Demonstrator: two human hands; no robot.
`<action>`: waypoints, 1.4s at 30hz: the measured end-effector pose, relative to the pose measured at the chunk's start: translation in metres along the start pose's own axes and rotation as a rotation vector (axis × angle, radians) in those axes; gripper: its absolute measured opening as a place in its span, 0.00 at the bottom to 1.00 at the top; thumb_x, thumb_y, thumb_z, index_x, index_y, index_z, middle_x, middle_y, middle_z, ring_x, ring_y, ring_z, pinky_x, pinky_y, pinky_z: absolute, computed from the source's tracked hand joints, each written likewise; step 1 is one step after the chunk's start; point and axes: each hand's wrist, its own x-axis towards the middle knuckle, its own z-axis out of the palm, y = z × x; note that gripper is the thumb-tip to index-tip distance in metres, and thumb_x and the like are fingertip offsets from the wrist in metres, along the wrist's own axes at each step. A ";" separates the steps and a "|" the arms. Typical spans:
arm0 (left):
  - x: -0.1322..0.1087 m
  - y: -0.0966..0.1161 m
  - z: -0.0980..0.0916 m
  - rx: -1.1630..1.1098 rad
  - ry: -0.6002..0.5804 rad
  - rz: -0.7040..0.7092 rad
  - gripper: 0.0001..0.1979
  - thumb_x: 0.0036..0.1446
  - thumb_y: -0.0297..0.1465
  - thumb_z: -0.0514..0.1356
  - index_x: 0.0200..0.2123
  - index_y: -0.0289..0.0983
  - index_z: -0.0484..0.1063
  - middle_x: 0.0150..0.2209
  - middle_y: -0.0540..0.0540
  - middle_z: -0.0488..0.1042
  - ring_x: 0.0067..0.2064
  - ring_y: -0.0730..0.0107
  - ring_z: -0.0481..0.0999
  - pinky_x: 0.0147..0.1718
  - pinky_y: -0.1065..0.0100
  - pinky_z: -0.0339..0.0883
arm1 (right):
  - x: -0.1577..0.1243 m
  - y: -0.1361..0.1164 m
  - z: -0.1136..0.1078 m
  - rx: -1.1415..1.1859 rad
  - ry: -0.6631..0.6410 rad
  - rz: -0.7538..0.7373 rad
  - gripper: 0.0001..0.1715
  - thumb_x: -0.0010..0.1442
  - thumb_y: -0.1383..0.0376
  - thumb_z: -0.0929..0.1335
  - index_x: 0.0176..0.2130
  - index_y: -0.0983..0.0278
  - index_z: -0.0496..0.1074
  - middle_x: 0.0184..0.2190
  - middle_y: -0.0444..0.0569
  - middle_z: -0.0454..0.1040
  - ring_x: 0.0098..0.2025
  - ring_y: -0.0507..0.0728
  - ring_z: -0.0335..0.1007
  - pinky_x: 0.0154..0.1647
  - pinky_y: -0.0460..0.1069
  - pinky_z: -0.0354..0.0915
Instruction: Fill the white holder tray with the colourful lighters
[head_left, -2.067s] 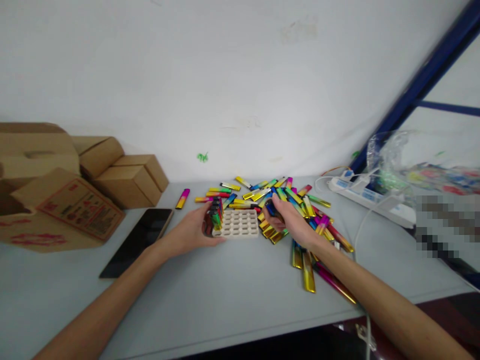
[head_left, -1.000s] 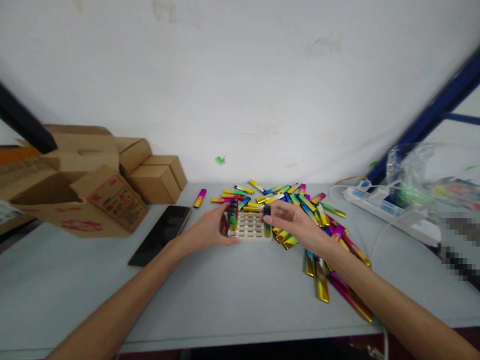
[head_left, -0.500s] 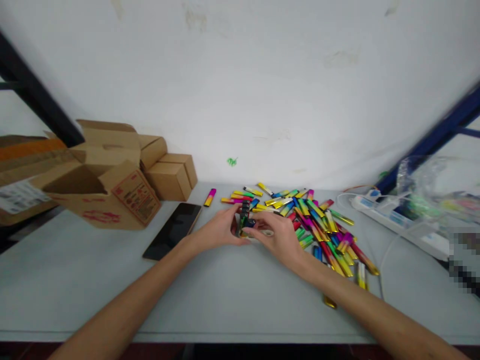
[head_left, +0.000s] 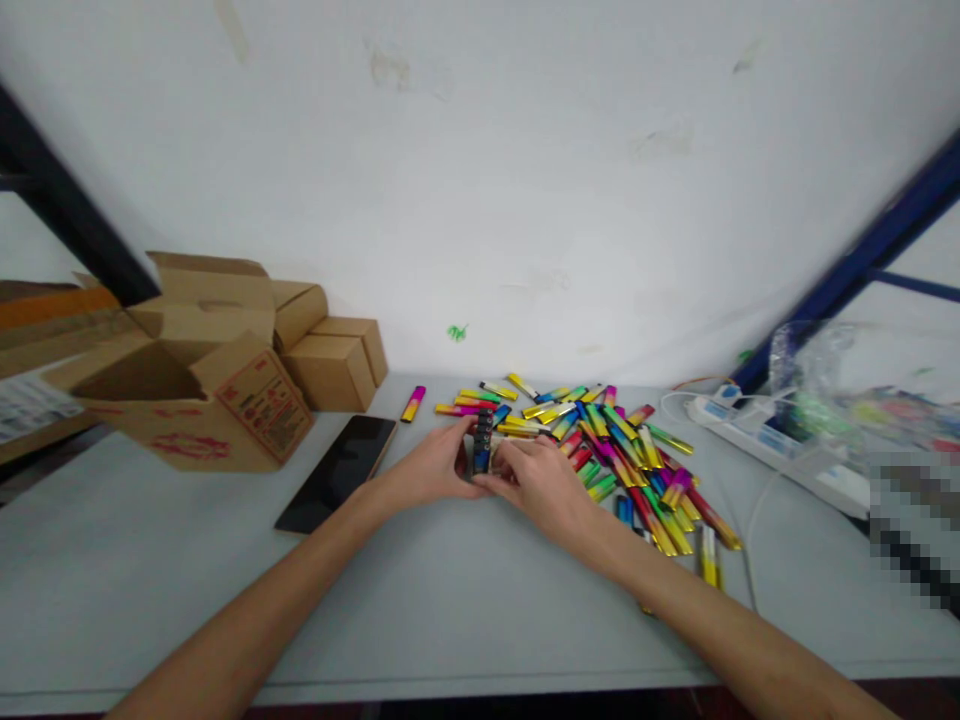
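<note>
Over the middle of the table, my left hand (head_left: 435, 462) is closed around a short row of lighters (head_left: 484, 432), stacked with their dark ends facing me. My right hand (head_left: 534, 478) pinches at the lower right side of that row, by a lighter with a blue-black end (head_left: 481, 461); its fingers partly cover it. Just beyond and right of my hands spreads a loose pile of shiny lighters (head_left: 621, 438) in gold, red, green, blue and purple. One purple and yellow lighter (head_left: 413, 404) lies apart, beyond my left hand.
A dark-screened phone or tablet (head_left: 337, 475) lies left of my left hand. Farther left stand an open cardboard box (head_left: 180, 425) and smaller closed boxes (head_left: 330, 370). A white power strip (head_left: 780, 455) with cables and clear plastic bags (head_left: 814, 365) are at the right.
My right hand has brought the dark-ended lighter left and against the bottom of the row in my left hand. The whole view has shifted slightly.
</note>
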 end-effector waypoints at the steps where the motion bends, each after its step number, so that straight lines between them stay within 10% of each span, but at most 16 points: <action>1: 0.000 0.000 0.000 0.005 -0.004 -0.011 0.39 0.45 0.44 0.73 0.57 0.34 0.67 0.42 0.41 0.81 0.39 0.53 0.80 0.36 0.62 0.71 | -0.001 0.003 -0.004 0.018 -0.006 -0.023 0.16 0.67 0.56 0.76 0.34 0.64 0.74 0.32 0.51 0.82 0.34 0.59 0.78 0.39 0.51 0.67; 15: -0.001 0.003 -0.005 0.113 -0.010 -0.089 0.47 0.44 0.53 0.74 0.61 0.32 0.67 0.41 0.41 0.81 0.37 0.53 0.80 0.35 0.61 0.72 | -0.025 0.127 -0.082 0.203 -0.184 0.044 0.16 0.73 0.56 0.68 0.47 0.62 0.82 0.44 0.53 0.85 0.44 0.61 0.82 0.47 0.53 0.74; 22: 0.000 0.003 -0.006 0.051 -0.032 -0.102 0.49 0.45 0.55 0.72 0.62 0.31 0.67 0.38 0.42 0.80 0.36 0.53 0.79 0.35 0.59 0.73 | -0.028 0.118 -0.084 0.228 -0.169 0.023 0.15 0.73 0.56 0.69 0.47 0.63 0.82 0.42 0.52 0.85 0.41 0.58 0.82 0.44 0.51 0.72; 32: 0.002 0.011 -0.009 0.088 0.018 -0.162 0.47 0.41 0.53 0.73 0.60 0.35 0.70 0.46 0.40 0.82 0.40 0.54 0.79 0.36 0.64 0.72 | -0.094 0.077 -0.166 0.269 -0.179 0.096 0.16 0.69 0.50 0.73 0.43 0.59 0.81 0.39 0.49 0.83 0.38 0.58 0.78 0.43 0.51 0.71; 42: 0.004 0.012 -0.008 0.141 0.029 -0.182 0.42 0.38 0.53 0.73 0.53 0.35 0.72 0.38 0.46 0.80 0.33 0.62 0.75 0.29 0.70 0.65 | -0.191 0.077 -0.137 0.129 -0.415 0.333 0.15 0.70 0.56 0.72 0.54 0.57 0.82 0.53 0.56 0.80 0.55 0.66 0.78 0.60 0.59 0.72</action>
